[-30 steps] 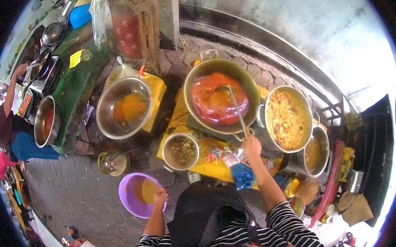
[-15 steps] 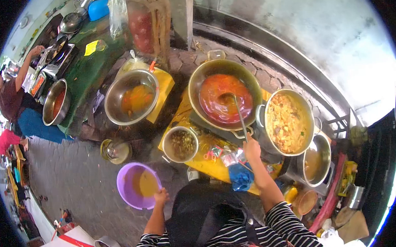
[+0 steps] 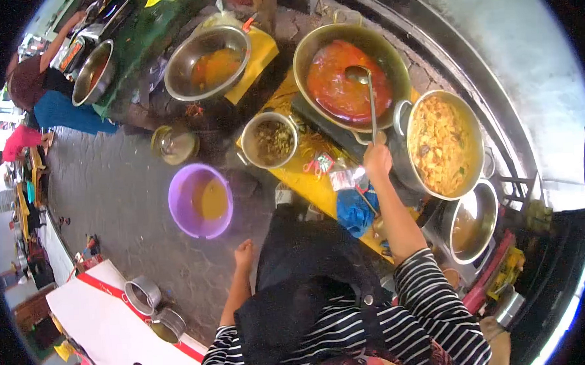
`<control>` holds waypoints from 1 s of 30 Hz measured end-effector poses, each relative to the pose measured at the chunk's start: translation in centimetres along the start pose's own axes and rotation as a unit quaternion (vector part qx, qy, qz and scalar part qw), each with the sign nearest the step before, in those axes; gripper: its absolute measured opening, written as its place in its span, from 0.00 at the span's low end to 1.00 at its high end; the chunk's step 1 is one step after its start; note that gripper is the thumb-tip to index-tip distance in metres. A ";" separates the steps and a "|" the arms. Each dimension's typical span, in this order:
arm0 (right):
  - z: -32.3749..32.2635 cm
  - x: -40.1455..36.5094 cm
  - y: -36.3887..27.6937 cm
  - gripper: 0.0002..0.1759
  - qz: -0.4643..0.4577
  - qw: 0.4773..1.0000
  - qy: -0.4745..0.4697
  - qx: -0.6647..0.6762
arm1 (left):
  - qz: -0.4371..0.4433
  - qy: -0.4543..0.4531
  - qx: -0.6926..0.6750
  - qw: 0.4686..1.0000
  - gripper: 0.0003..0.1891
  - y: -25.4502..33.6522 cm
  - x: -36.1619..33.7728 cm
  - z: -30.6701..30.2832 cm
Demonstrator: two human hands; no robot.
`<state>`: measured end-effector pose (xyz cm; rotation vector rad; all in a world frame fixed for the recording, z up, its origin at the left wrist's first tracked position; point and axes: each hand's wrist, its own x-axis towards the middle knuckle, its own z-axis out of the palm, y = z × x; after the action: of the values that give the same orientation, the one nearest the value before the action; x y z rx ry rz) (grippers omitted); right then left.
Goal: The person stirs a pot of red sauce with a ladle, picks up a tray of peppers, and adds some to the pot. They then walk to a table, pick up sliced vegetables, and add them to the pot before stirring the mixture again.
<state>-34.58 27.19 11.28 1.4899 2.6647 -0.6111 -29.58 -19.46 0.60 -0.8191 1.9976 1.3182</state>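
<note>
My right hand is closed round the handle of a metal ladle. The ladle's bowl rests at the surface of a bright red-orange sauce inside a large wok-like pot. My left hand hangs by my side with its fingers curled, and nothing shows in it. Just beyond it a purple basin of brownish liquid stands on the floor, apart from the hand. Right of the sauce sits a pot full of yellow-orange food.
A small pot with dark bits stands on the yellow-covered surface, near a blue plastic bag. Farther off are a steel bowl of orange liquid and a glass jar. A person works at the far left.
My left hand has come away from the purple basin's rim. The ladle's bowl has lifted and shows more above the sauce. The view has shifted, so the pots appear higher.
</note>
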 end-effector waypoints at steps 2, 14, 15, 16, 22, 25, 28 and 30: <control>1.5 -0.1 0.0 0.25 0.012 1.000 -0.016 0.008 | 0.002 0.022 0.000 1.000 0.12 -3.8 -1.5 -0.6; 1.1 -3.6 -3.7 0.38 -0.081 0.993 -0.084 0.036 | -0.002 0.111 0.025 0.993 0.14 -11.0 -6.7 -6.4; 2.1 -3.4 -3.1 0.38 -0.099 0.993 -0.054 0.029 | -0.021 0.101 -0.023 0.994 0.13 -10.5 -6.5 -6.7; 3.8 -2.5 -1.9 0.37 -0.115 0.993 -0.022 0.023 | -0.039 0.088 -0.069 0.993 0.12 -10.3 -6.3 -7.1; 8.3 2.1 3.2 0.31 -0.040 0.990 -0.059 0.118 | 0.050 0.055 -0.015 0.997 0.14 -9.5 -5.7 -12.3; 4.9 -1.1 1.2 0.22 -0.046 0.997 -0.037 0.051 | 0.088 0.079 -0.018 0.993 0.15 -12.2 -5.6 -16.9; 0.7 -9.9 -3.9 0.20 -0.067 0.989 0.076 -0.110 | 0.090 0.076 0.002 0.993 0.15 -16.0 -6.5 -23.8; 0.6 -15.0 -6.9 0.21 -0.045 0.958 0.235 -0.159 | 0.043 0.116 -0.076 0.989 0.15 -20.2 -7.0 -28.5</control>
<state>-32.24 11.61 16.08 1.5783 2.9847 0.2031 -13.93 -51.27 3.85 -1.0061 2.1513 1.4983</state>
